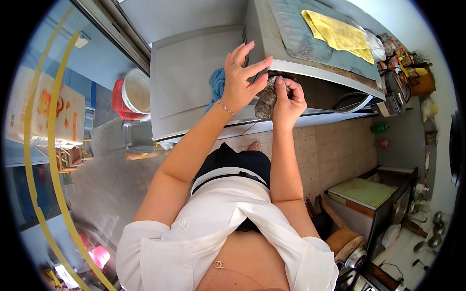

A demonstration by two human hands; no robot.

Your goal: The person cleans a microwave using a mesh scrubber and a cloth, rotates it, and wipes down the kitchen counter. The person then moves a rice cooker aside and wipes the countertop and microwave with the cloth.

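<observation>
My right hand (290, 103) pinches a small, crumpled grey-brown cloth (264, 105) with a fine mesh-like pattern, thumb on top. The cloth hangs in front of the metal-edged counter. My left hand (241, 80) is just left of it, fingers spread and raised. Its thumb tip is close to the cloth; whether they touch I cannot tell. Partly hidden behind my left hand, a fluffy blue cloth (217, 83) lies on a pale grey surface (182, 77).
A yellow cloth (340, 34) lies on a grey-blue padded mat (310, 48) atop the counter. Below its edge is a dark opening with a black cable (347, 101). Red and white basins (136, 92) stand at left. A green-topped board (363, 193) is at lower right.
</observation>
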